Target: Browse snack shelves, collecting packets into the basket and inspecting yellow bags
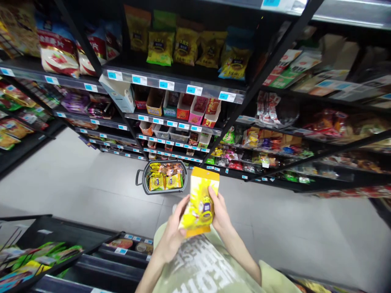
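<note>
A yellow snack bag (200, 203) with orange ends is held in front of my body by both hands. My left hand (174, 228) grips its lower left side, the thumb on the front. On the right edge, my right hand (219, 207) is closed around the bag with its thumb on the printed face. Left of the bag, a dark grey shopping basket (185, 188) stands on the floor, its handle out to the left. Inside are yellow snack bags (173, 182) and some orange-brown packets (171, 167).
Ahead, a black shelf (171, 81) carries several yellow snack bags (186, 45) on top and small open boxes (183, 106) below. Another shelf rack (271, 138) runs along the right. Behind the basket's aisle, a lower shelf (100, 268) stands at the bottom left. Grey floor (122, 203) lies between.
</note>
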### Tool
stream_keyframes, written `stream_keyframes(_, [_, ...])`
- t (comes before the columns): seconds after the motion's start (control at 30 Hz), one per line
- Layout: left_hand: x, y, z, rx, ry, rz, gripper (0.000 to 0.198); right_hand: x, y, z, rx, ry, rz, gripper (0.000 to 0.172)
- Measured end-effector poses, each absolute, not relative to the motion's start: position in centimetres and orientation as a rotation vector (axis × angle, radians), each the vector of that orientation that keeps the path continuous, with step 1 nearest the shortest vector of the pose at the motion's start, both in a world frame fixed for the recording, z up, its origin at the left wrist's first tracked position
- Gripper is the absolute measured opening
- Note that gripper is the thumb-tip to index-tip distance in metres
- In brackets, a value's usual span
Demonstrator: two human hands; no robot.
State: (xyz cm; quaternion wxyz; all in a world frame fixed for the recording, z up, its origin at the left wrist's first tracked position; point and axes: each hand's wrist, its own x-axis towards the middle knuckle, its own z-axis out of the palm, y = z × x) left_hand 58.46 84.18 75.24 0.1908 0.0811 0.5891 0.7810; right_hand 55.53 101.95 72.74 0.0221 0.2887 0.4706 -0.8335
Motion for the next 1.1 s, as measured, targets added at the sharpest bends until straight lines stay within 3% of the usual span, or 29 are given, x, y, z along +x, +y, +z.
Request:
stream_keyframes(0.13, [57.3,83.6,74.4,-0.226,1.518,2.199,0.069,55.5,101.9,73.1,0.767,1.408,-2.54,0.043])
stream_keyframes(0.4, [57.6,82.4,74.0,-0.293,1.2,2.286,0.079,56.0,102.7,73.8,0.606,1.541,-2.402,0.051])
stream_keyframes(0.63, [57.9,84.8,73.4,-0.575,1.278,2.249,0.06,55.9,102.1,73.9,0.531,1.68,-2.316,0.041])
stream_keyframes(1.1, [57.5,85.2,73.2,-0.693,1.151,2.341,0.056,55.5,102.0,74.9,0.753,1.657,-2.259,0.053])
